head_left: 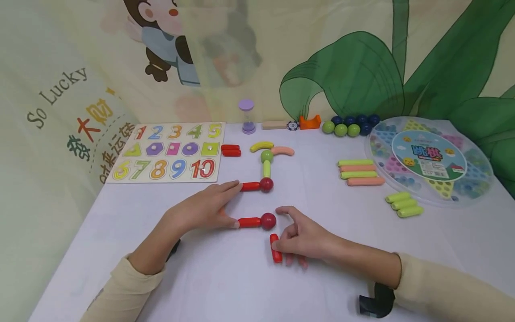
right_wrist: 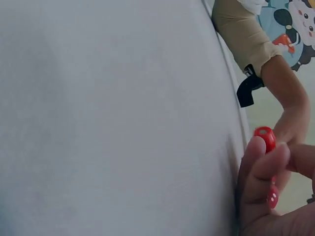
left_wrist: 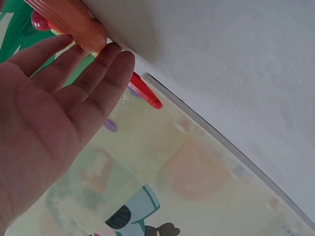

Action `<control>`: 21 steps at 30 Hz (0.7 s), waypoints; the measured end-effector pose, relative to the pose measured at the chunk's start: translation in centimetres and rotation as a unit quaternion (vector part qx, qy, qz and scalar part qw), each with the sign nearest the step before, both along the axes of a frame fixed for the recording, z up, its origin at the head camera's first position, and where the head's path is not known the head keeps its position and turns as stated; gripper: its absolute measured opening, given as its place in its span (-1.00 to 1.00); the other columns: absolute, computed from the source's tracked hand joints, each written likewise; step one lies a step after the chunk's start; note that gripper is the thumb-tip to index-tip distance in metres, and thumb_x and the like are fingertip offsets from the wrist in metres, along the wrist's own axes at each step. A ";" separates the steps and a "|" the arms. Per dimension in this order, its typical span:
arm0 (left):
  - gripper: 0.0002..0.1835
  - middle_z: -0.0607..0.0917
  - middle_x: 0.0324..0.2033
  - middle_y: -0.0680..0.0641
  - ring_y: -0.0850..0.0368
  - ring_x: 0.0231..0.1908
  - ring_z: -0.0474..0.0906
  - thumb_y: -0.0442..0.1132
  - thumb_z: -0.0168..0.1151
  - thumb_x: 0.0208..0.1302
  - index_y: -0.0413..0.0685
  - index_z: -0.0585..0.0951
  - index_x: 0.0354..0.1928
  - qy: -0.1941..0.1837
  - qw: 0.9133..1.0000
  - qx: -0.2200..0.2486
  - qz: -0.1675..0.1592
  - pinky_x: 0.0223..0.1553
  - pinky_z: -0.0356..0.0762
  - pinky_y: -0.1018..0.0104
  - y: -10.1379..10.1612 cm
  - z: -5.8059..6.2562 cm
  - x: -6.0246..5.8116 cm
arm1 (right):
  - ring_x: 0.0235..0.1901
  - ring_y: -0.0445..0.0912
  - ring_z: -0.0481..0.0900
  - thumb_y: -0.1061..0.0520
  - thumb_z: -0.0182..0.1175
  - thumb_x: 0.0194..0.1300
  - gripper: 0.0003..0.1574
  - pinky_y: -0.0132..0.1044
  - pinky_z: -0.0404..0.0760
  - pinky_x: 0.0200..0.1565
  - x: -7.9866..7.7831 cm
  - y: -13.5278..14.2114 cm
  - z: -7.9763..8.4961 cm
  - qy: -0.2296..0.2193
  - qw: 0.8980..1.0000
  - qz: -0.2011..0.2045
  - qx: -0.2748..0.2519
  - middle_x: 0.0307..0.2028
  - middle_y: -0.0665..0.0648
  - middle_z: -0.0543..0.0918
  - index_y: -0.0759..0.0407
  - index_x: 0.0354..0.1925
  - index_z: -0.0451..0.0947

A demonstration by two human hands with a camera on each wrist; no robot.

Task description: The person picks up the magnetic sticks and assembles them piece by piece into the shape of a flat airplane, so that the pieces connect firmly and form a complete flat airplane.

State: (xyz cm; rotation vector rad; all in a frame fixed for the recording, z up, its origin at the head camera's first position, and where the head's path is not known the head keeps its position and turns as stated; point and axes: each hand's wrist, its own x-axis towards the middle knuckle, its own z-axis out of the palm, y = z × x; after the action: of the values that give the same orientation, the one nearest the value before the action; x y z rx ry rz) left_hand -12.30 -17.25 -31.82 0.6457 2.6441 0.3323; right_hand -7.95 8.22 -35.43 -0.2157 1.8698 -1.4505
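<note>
Closest, the right hand (head_left: pixel 299 239) pinches a red rod (head_left: pixel 276 256) between thumb and fingers, just beside the lower red ball (head_left: pixel 268 221) and apparently not joined to it. The left hand (head_left: pixel 207 208) lays nearly straight, slightly parted fingers against an orange ribbed piece (left_wrist: pixel 59 12). Short green rods (head_left: pixel 404 205) lie unused at the right. Part of the joining looks done: the upper red ball (head_left: pixel 266 184) carries a green stem (head_left: pixel 267 168) and green ball (head_left: pixel 267 156), beneath two curved pieces (head_left: pixel 262 146). Perhaps left over: long sticks (head_left: pixel 359 175), spare red rods (head_left: pixel 231 153), and, farthest, blue balls (head_left: pixel 365 129).
</note>
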 end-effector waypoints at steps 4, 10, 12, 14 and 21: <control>-0.03 0.16 0.31 0.07 0.06 0.24 0.12 0.17 0.35 -0.09 0.10 0.14 0.36 -0.005 1.000 0.003 0.004 0.10 0.29 0.13 0.0 0.1 0.0 | -0.56 0.10 0.60 0.04 0.31 0.06 -0.06 -0.39 0.36 -0.78 0.0 -0.3 -0.4 -0.001 0.999 -0.031 -0.021 -0.44 0.24 0.61 0.03 0.26 -0.01; -0.03 0.16 0.31 0.07 0.05 0.23 0.14 0.15 0.37 -0.11 0.12 0.15 0.36 -0.011 1.000 0.007 0.008 0.07 0.34 0.12 0.0 0.1 0.1 | -0.54 0.11 0.62 -0.02 0.26 0.11 -0.22 -0.39 0.38 -0.76 -1.0 -0.1 -0.3 0.013 1.000 0.002 -0.005 -0.45 0.22 0.63 0.03 0.20 0.12; -0.03 0.16 0.31 0.07 0.06 0.24 0.13 0.17 0.36 -0.11 0.12 0.14 0.36 -0.008 1.000 0.005 0.002 0.08 0.33 0.12 0.0 0.0 0.1 | -0.55 0.08 0.61 0.00 0.21 0.17 -0.38 -0.38 0.41 -0.72 -2.1 0.5 0.2 0.060 0.998 0.017 0.014 -0.45 0.18 0.64 0.04 0.15 0.23; -0.02 0.16 0.31 0.08 0.07 0.25 0.11 0.18 0.35 -0.11 0.11 0.14 0.36 -0.003 1.000 0.004 -0.003 0.10 0.30 0.12 -0.1 -0.1 0.0 | -0.53 0.00 0.59 0.05 0.17 0.21 -0.55 -0.35 0.45 -0.63 -4.0 1.6 1.2 0.170 0.984 0.020 0.052 -0.43 0.11 0.63 0.07 0.06 0.37; -0.02 0.16 0.31 0.07 0.07 0.26 0.09 0.18 0.35 -0.10 0.09 0.14 0.36 0.001 1.000 0.007 -0.007 0.12 0.27 0.13 -0.2 -0.3 -0.1 | -0.28 0.10 0.47 0.22 0.05 0.20 -0.69 -0.02 0.48 -0.26 -15.4 8.5 4.7 0.452 0.824 -0.128 0.316 -0.14 0.22 0.55 0.24 -0.07 0.53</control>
State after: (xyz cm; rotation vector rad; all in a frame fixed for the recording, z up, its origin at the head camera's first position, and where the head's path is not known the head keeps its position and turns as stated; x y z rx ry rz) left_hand -12.40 -17.41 -32.08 0.6694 2.6391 0.3455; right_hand -23.38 16.71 -30.74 -0.3742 3.1546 -0.8095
